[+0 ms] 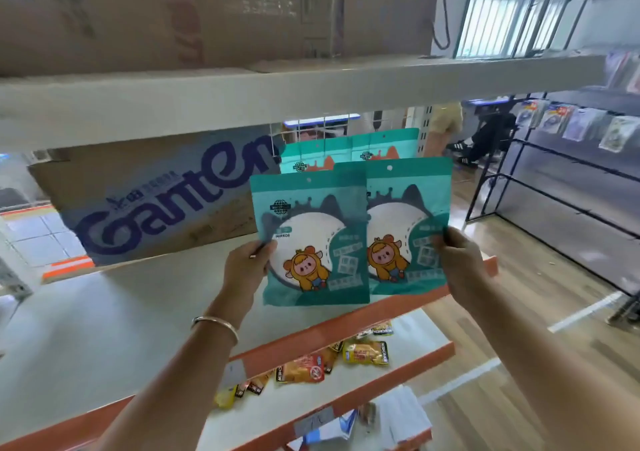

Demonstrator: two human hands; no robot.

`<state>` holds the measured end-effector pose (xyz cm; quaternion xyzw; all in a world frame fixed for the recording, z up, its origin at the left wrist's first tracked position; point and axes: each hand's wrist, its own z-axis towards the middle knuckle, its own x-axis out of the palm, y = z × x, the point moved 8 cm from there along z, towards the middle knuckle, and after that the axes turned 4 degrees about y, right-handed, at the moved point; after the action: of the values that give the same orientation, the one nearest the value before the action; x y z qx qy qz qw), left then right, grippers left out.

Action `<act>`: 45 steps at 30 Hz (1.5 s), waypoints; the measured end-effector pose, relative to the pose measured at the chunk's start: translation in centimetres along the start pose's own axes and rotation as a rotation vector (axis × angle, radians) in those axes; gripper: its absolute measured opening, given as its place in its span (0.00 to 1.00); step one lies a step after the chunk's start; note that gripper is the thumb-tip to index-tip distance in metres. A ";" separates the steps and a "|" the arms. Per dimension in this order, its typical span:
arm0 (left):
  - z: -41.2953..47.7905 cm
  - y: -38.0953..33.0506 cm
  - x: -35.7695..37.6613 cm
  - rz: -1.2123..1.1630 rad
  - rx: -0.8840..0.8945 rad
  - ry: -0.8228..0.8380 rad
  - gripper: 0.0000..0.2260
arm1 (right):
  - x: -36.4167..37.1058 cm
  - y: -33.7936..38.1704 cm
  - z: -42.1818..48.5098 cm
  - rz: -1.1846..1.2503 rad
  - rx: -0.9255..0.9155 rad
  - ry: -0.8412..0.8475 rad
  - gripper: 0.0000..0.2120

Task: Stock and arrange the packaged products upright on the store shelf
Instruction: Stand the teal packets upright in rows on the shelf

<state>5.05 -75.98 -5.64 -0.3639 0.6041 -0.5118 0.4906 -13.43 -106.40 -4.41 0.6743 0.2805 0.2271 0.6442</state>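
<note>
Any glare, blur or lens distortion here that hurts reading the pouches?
Head view: the wide-angle lens bows the upper shelf edge; the window glares bright top right; the front pouches show their cartoon clearly, but small print smears; the Ganten box looks soft.

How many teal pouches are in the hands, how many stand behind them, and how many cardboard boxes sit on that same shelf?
Teal pouches held: 2, one in the left hand, one in the right hand
Teal pouches standing behind them: 2
Cardboard box: 1
Total: 5
</note>
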 end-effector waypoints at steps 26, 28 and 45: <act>10.5 -0.5 8.5 0.038 0.007 -0.240 0.07 | 2.5 -0.5 20.9 0.004 -0.027 0.189 0.11; 11.3 -0.6 8.6 0.068 0.028 -0.275 0.08 | 2.7 -0.5 22.5 0.008 -0.035 0.198 0.10; 14.6 0.4 9.4 0.366 0.108 -0.433 0.09 | 3.0 -1.5 29.9 -0.522 -0.253 0.373 0.15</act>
<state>16.74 -88.53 -8.03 -0.3229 0.5127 -0.3567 0.7110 8.61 -126.55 -8.03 0.4414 0.5262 0.2068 0.6968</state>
